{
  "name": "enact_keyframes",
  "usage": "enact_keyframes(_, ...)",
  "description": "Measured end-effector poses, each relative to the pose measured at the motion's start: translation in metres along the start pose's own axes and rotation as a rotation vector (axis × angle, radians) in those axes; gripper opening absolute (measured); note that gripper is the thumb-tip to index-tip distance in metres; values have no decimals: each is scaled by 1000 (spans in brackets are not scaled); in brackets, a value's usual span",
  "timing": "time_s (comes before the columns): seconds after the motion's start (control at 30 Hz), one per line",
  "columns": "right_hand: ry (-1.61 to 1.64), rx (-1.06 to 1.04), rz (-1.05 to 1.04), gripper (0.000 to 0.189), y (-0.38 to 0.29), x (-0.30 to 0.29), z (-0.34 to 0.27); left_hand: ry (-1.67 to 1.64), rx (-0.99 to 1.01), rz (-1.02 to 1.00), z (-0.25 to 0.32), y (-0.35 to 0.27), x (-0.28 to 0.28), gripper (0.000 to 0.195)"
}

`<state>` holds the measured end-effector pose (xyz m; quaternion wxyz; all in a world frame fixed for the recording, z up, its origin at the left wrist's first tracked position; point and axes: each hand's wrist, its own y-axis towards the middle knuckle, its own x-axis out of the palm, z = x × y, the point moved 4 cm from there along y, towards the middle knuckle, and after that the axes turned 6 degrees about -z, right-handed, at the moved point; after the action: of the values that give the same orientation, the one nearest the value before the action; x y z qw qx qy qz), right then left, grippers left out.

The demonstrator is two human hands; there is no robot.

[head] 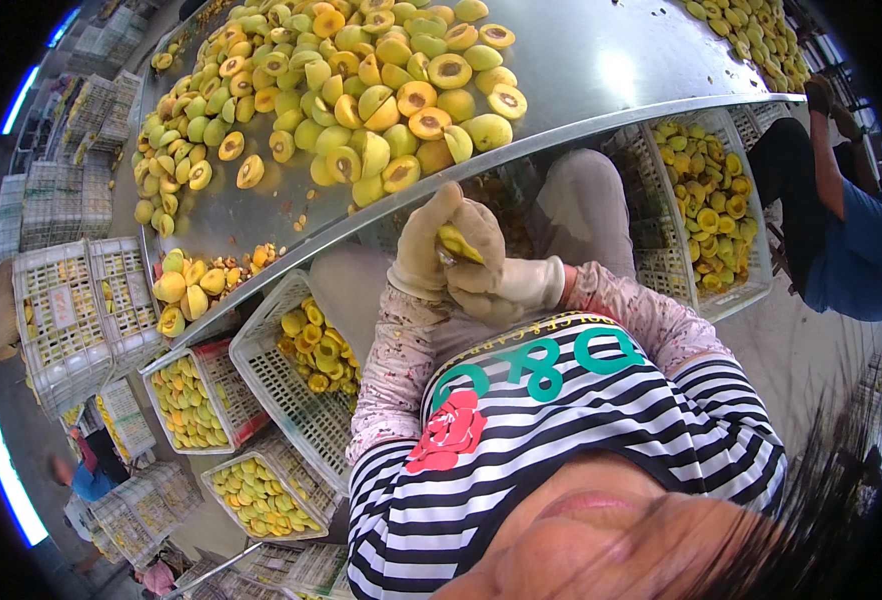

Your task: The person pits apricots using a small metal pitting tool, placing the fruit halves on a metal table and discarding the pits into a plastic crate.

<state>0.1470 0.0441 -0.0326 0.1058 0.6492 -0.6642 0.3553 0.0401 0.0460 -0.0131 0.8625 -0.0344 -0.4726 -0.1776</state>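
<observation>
Both my hands wear pale, soiled gloves and meet in front of my chest, just off the metal table's edge. My left hand (420, 251) curls around a yellow-green piece of stone fruit (459, 244), apparently an apricot or plum. Against it, fingers curled, lies my right hand (512, 286); what it grips is hidden. A small shiny thing, perhaps a metal tool, shows at the fruit's lower edge. Beyond the table edge lies a large heap of halved fruit (381, 97), many halves with brown stones or hollows showing. A smaller pile of fruit (194, 289) sits at the table's left corner.
The metal table's raised rim (561, 135) runs across in front of me. An open plastic crate (291, 420) with pitted fruit stands left of my legs, beside further fruit crates. Another fruit crate (748, 292) stands at right, near a seated person in blue (850, 247).
</observation>
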Motion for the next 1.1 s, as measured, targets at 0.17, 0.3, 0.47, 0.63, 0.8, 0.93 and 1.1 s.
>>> enact_keyframes(0.17,-174,207,-66,47,-11,-3,-19,-7,246,453,7,-14,-27,56)
enact_keyframes(0.3,-775,-224,142,34,16,-32,15,485,411,759,24,-35,-1,55)
enact_keyframes(0.47,-250,10,130,35,18,-39,15,1607,342,1089,69,-142,12,43)
enact_keyframes(0.63,-127,170,243,35,10,-40,-2,2082,-65,1215,122,-164,9,20)
enact_keyframes(0.8,-153,43,247,31,27,-50,25,2310,197,924,146,-80,-48,40)
enact_keyframes(0.93,-216,-10,347,33,3,-55,28,2471,-86,817,133,-50,-97,49)
enact_keyframes(1.1,-138,-170,224,37,4,-45,9,1585,111,1045,144,-76,-103,36)
